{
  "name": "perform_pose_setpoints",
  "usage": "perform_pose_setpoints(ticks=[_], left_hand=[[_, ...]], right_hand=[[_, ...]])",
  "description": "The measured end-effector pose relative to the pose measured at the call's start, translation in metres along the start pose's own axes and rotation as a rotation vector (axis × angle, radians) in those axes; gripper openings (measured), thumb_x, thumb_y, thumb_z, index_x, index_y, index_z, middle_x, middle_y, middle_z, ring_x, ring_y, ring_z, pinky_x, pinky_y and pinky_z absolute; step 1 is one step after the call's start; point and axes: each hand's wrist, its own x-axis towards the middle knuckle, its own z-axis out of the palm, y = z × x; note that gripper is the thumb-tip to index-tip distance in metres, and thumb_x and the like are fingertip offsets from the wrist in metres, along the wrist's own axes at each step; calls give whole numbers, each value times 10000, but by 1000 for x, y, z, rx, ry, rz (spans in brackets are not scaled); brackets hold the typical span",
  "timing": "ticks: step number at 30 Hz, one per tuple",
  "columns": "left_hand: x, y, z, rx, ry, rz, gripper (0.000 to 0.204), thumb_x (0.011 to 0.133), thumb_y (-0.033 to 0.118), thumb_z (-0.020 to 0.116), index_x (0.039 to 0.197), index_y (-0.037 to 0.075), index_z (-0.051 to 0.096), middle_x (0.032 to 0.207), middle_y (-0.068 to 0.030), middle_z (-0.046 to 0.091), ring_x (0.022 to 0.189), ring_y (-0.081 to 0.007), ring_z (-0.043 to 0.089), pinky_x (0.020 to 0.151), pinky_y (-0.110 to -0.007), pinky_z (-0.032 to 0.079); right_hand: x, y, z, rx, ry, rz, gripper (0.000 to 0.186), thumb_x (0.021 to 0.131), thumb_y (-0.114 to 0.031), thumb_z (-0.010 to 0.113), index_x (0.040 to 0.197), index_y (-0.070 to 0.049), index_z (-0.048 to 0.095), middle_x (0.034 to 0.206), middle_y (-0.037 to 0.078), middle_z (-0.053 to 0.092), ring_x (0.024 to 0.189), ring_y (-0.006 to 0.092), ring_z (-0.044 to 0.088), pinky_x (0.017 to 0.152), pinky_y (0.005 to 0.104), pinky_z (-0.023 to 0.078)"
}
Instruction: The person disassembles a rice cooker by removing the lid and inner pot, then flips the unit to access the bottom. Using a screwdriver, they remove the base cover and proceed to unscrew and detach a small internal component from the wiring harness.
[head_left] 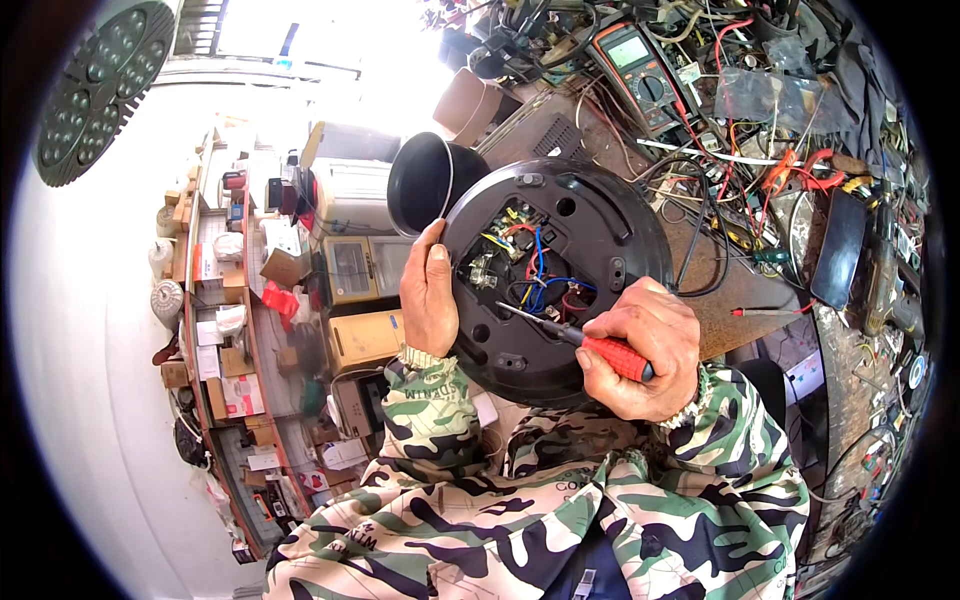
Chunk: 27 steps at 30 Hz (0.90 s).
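A round black appliance base (pixel 540 370) is tilted up in front of me, its underside facing me. Through an opening in it show blue, red and yellow wires (pixel 541 262) and small electrical parts. My left hand (pixel 430 295) grips the base's left rim, thumb on the near face and the other fingers hidden behind. In my right hand (pixel 648 350) is a screwdriver (pixel 622 358) with a red and black handle, held in closed fingers. Its thin metal shaft points left across the base, with the tip at the lower edge of the opening.
On the cluttered bench at right lie a multimeter (pixel 640 78), red-handled pliers (pixel 822 170), a dark phone (pixel 836 248) and a red test probe (pixel 770 311) among tangled cables. A black bucket-like pot (pixel 420 185) stands behind the base. Shelves with boxes (pixel 235 350) line the left wall.
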Motion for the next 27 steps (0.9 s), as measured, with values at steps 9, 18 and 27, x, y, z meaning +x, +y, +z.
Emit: perform_pose_setpoints(ticks=[9,18,27], left_hand=[[3,-13,1,-34,23,-3,464,1147,302,475,1449,-31,590,1398,-196,658,1305,-275,608,1148,-366,418],[1,-19,-1,-79,65,-17,444,1144,303,465,1411,-15,623,1387,-207,664,1319,-324,601,1135,-400,433],[-1,-7,-6,-15,102,-25,419,1120,288,500,1388,1,649,1421,-218,653,1355,-370,579,1175,-432,409]], right_hand=[[2,1,-1,-31,-61,-3,200,696,-71,804,860,-30,697,739,66,678,618,270,633,616,383,482],[9,-8,1,-41,-112,68,184,733,-80,828,872,-52,709,743,70,685,638,274,649,650,384,489],[34,-40,4,-9,-125,440,219,795,-102,859,932,-30,705,786,101,686,661,266,667,633,350,508]])
